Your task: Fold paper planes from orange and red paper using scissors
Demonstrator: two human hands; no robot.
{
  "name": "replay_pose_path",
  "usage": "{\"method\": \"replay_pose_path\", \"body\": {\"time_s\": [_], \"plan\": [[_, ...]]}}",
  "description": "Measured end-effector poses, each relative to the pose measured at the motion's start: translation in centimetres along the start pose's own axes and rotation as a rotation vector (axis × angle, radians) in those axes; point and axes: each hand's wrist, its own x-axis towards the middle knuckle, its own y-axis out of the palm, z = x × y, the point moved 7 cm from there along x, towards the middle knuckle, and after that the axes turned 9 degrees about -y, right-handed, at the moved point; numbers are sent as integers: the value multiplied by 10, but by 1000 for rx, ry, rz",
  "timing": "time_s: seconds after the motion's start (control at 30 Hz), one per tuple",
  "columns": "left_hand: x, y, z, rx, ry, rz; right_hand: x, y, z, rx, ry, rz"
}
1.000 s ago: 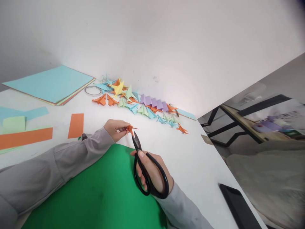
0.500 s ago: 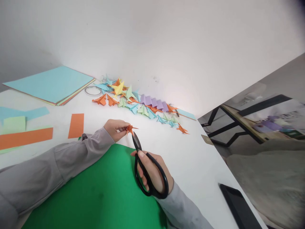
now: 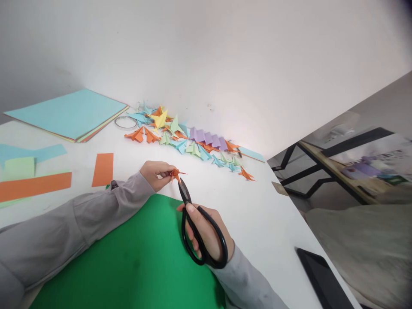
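Observation:
Between thumb and fingers, my left hand (image 3: 156, 174) pinches a small folded orange origami piece (image 3: 175, 174) above the table. My right hand (image 3: 207, 231) is wrapped round a pair of black-handled scissors (image 3: 186, 195). Their tips point up and touch, or nearly touch, the lower side of the orange piece; whether the paper lies between the blades I cannot tell. Under both forearms lies a green sheet (image 3: 128, 257). Behind my hands runs a row of folded paper pieces in several colours, among them a yellow one (image 3: 159, 119) and purple ones (image 3: 207, 138).
A stack of coloured paper (image 3: 67, 116) and a metal ring (image 3: 125, 122) lie at the back left. Nearer are an orange rectangle (image 3: 103, 169) and an orange strip (image 3: 35, 186). A black phone-like device (image 3: 323, 277) rests at the table's right edge, beside a shelf (image 3: 337, 171).
Almost nothing has moved. Both hands, the scissors and the orange piece keep the same place.

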Motion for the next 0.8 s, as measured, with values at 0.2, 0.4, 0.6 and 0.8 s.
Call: {"method": "replay_pose_path", "body": {"time_s": [0.2,0.4,0.6,0.8], "plan": [[0,0,-1,3,-5,-3,1,0,1,-4,3,1],[-1,0,-2,11,13,-16,0,-1,1,-11,-1,-4],[0,-1,-4,15,28,-19,0,-1,2,-17,-1,-7],[1,-1,-3,8,17,-18,-1,0,4,-26,-9,-10]]}}
